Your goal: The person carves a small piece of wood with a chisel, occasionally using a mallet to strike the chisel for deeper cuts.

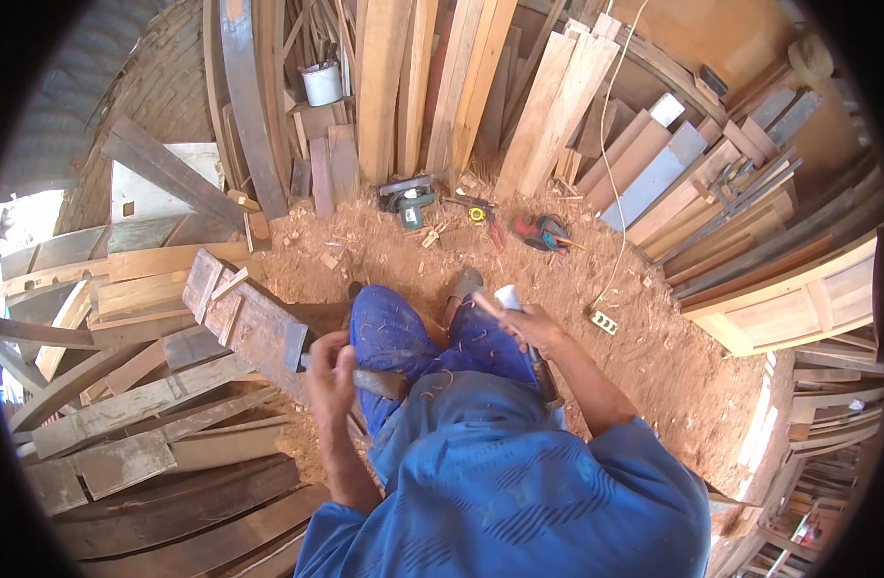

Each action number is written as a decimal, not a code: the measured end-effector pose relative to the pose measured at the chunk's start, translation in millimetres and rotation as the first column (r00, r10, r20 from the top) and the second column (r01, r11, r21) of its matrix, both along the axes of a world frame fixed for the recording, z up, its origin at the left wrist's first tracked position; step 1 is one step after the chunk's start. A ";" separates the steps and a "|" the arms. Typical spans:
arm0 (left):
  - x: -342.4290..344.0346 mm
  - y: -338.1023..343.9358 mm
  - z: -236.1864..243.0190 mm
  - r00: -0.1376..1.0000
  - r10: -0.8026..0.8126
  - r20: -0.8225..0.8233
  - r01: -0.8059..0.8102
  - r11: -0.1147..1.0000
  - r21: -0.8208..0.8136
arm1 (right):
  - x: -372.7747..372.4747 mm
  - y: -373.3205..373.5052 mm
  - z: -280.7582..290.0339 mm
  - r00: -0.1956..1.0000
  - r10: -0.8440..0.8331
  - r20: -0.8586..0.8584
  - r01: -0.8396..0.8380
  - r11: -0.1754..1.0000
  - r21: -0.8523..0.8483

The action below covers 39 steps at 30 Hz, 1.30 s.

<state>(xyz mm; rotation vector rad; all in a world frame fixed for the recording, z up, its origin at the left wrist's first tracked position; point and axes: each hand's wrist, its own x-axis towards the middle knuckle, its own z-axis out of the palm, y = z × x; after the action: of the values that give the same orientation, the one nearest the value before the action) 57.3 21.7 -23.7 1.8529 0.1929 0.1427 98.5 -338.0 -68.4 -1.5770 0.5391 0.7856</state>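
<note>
My left hand [331, 371] is at my left thigh, fingers curled, beside a dark grey tool [380, 383] lying across the thigh; whether it grips anything is unclear. My right hand [535, 328] is closed above my right thigh, around a pale stick-like piece [492, 307] and a white object [506, 297] that I cannot identify clearly. A dark tool [544, 380] shows below that hand, partly hidden by my arm. A worn wooden board with battens [231, 298] leans at my left, beside my left hand.
Shavings cover the dirt floor [635, 376]. Ahead lie a power tool [413, 207], a yellow tape measure [477, 215], a red-and-black tool [543, 231] and a power strip [604, 322] with its cord. Stacked planks [143, 405] and leaning boards [548, 116] surround me; a panelled wooden frame [789, 297] stands right.
</note>
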 end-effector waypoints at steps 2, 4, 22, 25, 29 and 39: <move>-13.2 30.3 -3.7 0.994 0.109 -0.034 -0.106 0.992 0.075 | -0.7 -24.4 -26.3 0.963 -0.258 -0.084 0.258 0.966 -0.004; -27.6 54.0 -7.6 0.978 0.186 -0.097 -0.150 0.944 0.295 | 0.1 -52.4 -60.6 0.916 -0.380 -0.131 0.382 0.924 -0.007; -108.2 66.2 -123.0 0.683 0.234 -0.692 0.254 0.812 0.525 | 102.6 -154.6 -68.9 0.840 -0.510 0.183 0.539 0.824 -0.176; -125.4 65.0 -135.8 0.711 0.402 -0.577 0.024 0.806 0.592 | 61.1 -83.4 -84.5 0.858 -0.507 -0.080 0.506 0.862 -0.035; -157.4 104.1 -179.4 0.776 0.279 -0.565 0.021 0.884 0.466 | 22.0 -59.5 -126.9 0.919 -0.394 -0.024 0.393 0.918 -0.051; -78.1 56.5 -26.7 0.968 0.215 -0.132 -0.242 0.636 -0.733 | 53.8 71.8 73.1 0.962 0.007 0.273 -0.025 0.998 0.063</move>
<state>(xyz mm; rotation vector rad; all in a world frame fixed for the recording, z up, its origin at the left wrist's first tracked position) -20.7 78.2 -50.4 0.9880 0.4431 0.1765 152.2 -266.2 4.8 -1.5977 0.2975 0.5788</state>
